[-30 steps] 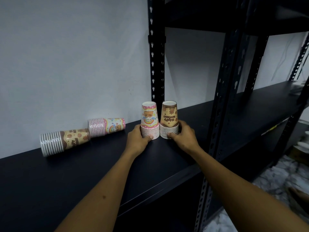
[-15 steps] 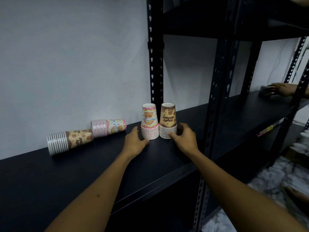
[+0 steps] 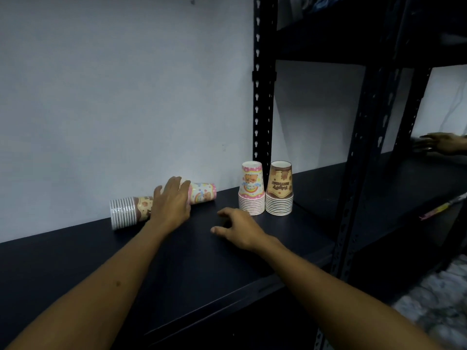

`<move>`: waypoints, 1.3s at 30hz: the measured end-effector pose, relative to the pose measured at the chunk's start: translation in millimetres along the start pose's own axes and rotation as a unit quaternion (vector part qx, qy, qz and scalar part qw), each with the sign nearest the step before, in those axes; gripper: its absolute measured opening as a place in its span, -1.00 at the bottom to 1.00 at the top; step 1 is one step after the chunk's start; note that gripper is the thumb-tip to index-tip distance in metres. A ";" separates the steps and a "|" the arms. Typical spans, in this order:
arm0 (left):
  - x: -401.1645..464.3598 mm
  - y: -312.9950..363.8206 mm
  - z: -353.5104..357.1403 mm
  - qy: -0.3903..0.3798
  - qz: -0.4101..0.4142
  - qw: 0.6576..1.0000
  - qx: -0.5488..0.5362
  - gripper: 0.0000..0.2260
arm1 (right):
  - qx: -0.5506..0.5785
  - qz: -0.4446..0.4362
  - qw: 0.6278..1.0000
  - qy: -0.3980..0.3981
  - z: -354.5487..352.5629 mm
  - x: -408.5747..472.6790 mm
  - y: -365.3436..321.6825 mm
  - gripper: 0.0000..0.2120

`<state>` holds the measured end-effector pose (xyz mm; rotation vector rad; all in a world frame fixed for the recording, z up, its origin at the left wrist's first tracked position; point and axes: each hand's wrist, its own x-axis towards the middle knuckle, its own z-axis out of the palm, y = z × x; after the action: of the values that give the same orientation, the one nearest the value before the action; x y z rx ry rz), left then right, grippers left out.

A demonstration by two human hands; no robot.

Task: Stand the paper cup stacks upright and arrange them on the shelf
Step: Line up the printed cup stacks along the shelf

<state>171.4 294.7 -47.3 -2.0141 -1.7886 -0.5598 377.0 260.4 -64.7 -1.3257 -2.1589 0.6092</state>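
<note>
Two cup stacks stand rim-down side by side on the black shelf (image 3: 75, 269) by the rear post: a pink stack (image 3: 251, 188) and a brown stack (image 3: 280, 188). Further left, two more stacks lie on their sides against the wall: a pink lying stack (image 3: 203, 193) and a brown lying stack (image 3: 129, 212). My left hand (image 3: 171, 202) is spread over the rim end of the pink lying stack, fingers apart, hiding its rims. My right hand (image 3: 238, 228) hovers low over the shelf in front of the standing stacks, fingers loosely curled, holding nothing.
A black perforated rear post (image 3: 262, 97) rises behind the standing stacks, and a front post (image 3: 364, 160) stands to their right. An upper shelf (image 3: 353, 31) hangs overhead. Another person's hand (image 3: 439, 144) rests on the neighbouring shelf at far right. Marbled floor (image 3: 434, 311) shows below.
Both hands have left the two standing stacks. My left hand moved left onto the pink lying stack. My right hand drew back and left over the shelf.
</note>
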 end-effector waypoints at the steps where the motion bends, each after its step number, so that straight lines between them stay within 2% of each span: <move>1: 2.9 -3.9 0.5 -0.031 -0.008 0.999 0.031 -0.42 | -0.016 0.005 1.000 -0.019 5.4 7.8 -4.6 -0.39; 4: 16.0 -13.1 4.5 -0.096 -0.030 0.991 0.094 -0.33 | -0.091 0.014 0.995 -0.041 17.6 23.9 -8.7 -0.42; 7: 28.1 -19.0 4.2 -0.122 -0.038 0.986 0.108 -0.36 | -0.187 -0.005 0.981 -0.047 28.5 28.3 -3.4 -0.41; 12: 36.0 -22.8 -6.8 -0.075 -0.003 0.991 0.109 -0.42 | -0.228 -0.005 0.971 -0.069 35.0 28.3 1.3 -0.37; 15: 32.4 -31.1 -18.6 -0.021 -0.011 0.998 0.055 -0.43 | -0.234 -0.005 0.969 -0.075 33.3 26.8 -0.4 -0.37; 18: 13.7 -47.0 -40.6 0.038 -0.062 0.995 -0.071 -0.52 | -0.230 -0.005 0.970 -0.075 33.1 25.4 -2.2 -0.37; 21: -18.2 -65.6 -66.3 0.091 -0.132 0.965 -0.206 -0.60 | -0.236 -0.004 0.969 -0.075 34.9 24.7 -7.8 -0.37; 27: -85.7 -99.6 -89.2 0.155 -0.265 0.907 -0.288 -0.48 | -0.244 0.029 0.967 -0.065 37.1 27.7 -18.1 -0.45; 30: -117.3 -109.8 -83.4 0.172 -0.339 0.867 -0.323 -0.47 | -0.213 0.024 0.976 -0.038 48.4 31.1 -34.1 -0.62; 32: -134.2 -112.8 -77.2 0.173 -0.376 0.842 -0.346 -0.45 | -0.170 0.020 0.985 -0.033 59.0 32.2 -49.3 -0.65; 36: -153.4 -119.7 -65.1 0.120 -0.397 0.850 -0.323 -0.48 | -0.057 0.007 0.998 -0.013 82.8 37.8 -81.3 -0.57; 39: -154.1 -125.6 -60.5 0.071 -0.410 0.858 -0.301 -0.47 | 0.060 0.023 0.996 0.055 99.4 45.6 -102.1 -0.55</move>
<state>27.7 147.2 -75.5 -1.3264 -2.5544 -1.6420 227.8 249.1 -67.5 -1.3151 -1.9766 0.6575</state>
